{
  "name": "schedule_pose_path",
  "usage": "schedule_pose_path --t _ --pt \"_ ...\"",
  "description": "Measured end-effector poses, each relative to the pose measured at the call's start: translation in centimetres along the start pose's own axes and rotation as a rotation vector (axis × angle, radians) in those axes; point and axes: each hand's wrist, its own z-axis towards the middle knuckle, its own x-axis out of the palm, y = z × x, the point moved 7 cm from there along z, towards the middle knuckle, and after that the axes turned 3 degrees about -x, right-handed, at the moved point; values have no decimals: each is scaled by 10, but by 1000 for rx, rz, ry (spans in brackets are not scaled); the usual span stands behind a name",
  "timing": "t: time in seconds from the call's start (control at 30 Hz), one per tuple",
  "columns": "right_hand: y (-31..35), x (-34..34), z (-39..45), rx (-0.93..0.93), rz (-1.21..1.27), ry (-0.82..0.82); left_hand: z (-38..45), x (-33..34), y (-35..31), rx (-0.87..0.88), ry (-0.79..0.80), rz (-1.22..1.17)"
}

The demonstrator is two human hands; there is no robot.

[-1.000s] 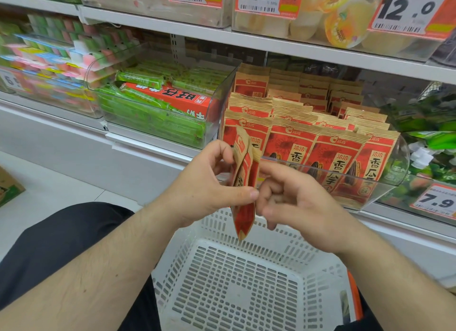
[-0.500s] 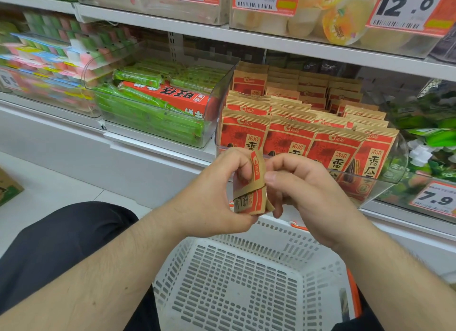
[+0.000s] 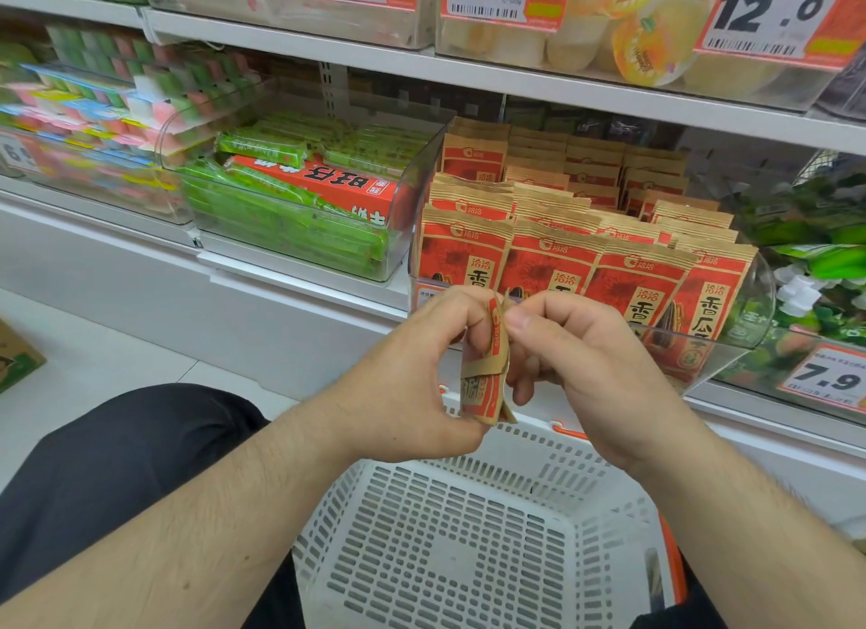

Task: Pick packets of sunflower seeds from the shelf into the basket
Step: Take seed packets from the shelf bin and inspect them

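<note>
Sunflower seed packets (image 3: 485, 375) pinched between left hand (image 3: 412, 384) and right hand (image 3: 576, 361), above basket (image 3: 468, 534).

Both bare forearms reach forward from the lower corners and converge at centre, where the left hand (image 3: 412, 384) and right hand (image 3: 576, 370) meet almost knuckle to knuckle. The left hand's fingers (image 3: 461, 312) curl over the top with the thumb tucked beneath, pinching the seed packets (image 3: 487, 375) held upright between the two hands. The right hand's thumb (image 3: 539, 328) presses against the packets' other side, its remaining fingers folded inward, though whether they also grip appears unclear from this angle.
</note>
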Motion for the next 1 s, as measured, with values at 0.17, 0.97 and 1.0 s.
schedule_pose_path --t 0.17,0.97,1.0 --pt "3 -4 -1 -61 -123 -48 -2 -2 -4 -23 -28 -127" --pt "2 -1 -2 -250 -214 -43 1 -21 25 -432 -223 -1125" --pt "3 -1 -2 -259 -195 -41 2 -21 24 -422 -212 -1154"
